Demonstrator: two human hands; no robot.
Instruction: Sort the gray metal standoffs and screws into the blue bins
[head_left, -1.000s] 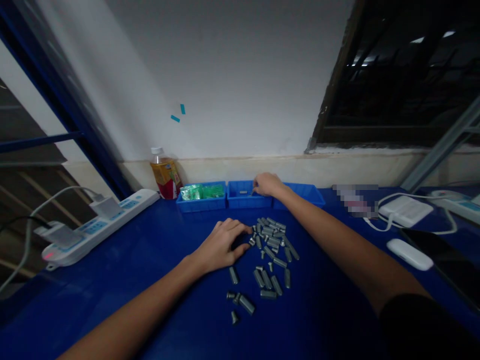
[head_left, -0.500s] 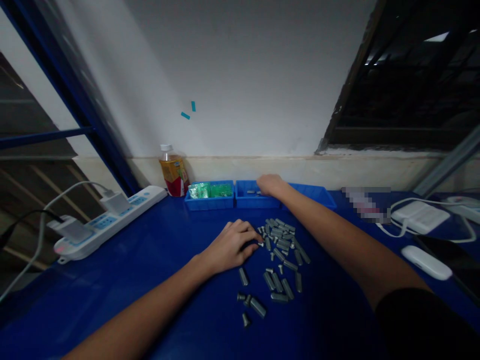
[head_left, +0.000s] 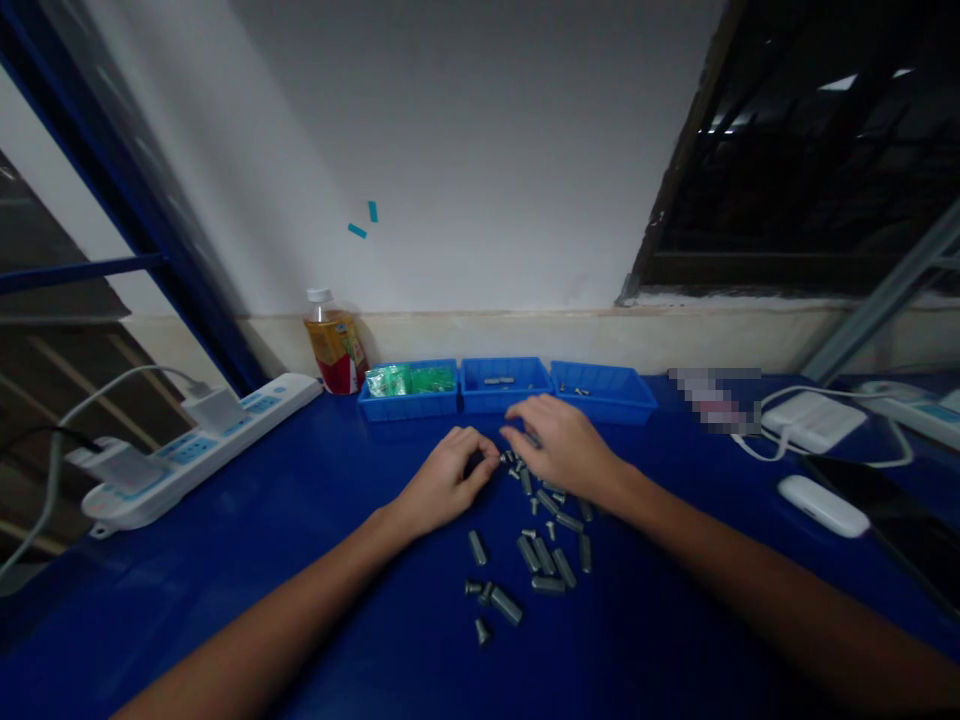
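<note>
My left hand point(head_left: 452, 474) rests on the blue table with thumb and forefinger pinched together. What lies between those fingertips, if anything, is too small to make out; small screws point(head_left: 513, 468) lie right beside them. Over the loose pile hovers my right hand point(head_left: 562, 445), thumb and fingers apart, covering part of the metal standoffs point(head_left: 542, 555). Nearer me are a single standoff point(head_left: 506, 606) and a countersunk screw point(head_left: 482, 631). Behind the hands, the middle blue bin point(head_left: 502, 402) holds a few standoffs, and the right bin point(head_left: 611, 408) a few small screws.
The left bin point(head_left: 409, 406) contains green packets, with a drink bottle point(head_left: 335, 345) beside it. A power strip point(head_left: 202, 450) with plugs runs along the left. On the right lie a white case point(head_left: 823, 506), a dark phone point(head_left: 885, 520) and a white adapter point(head_left: 814, 420) with cables.
My right hand has come back from the middle bin to the pile, and its fingers have spread. My left hand stays beside the pile, its fingertips drawn together. The view has shifted slightly.
</note>
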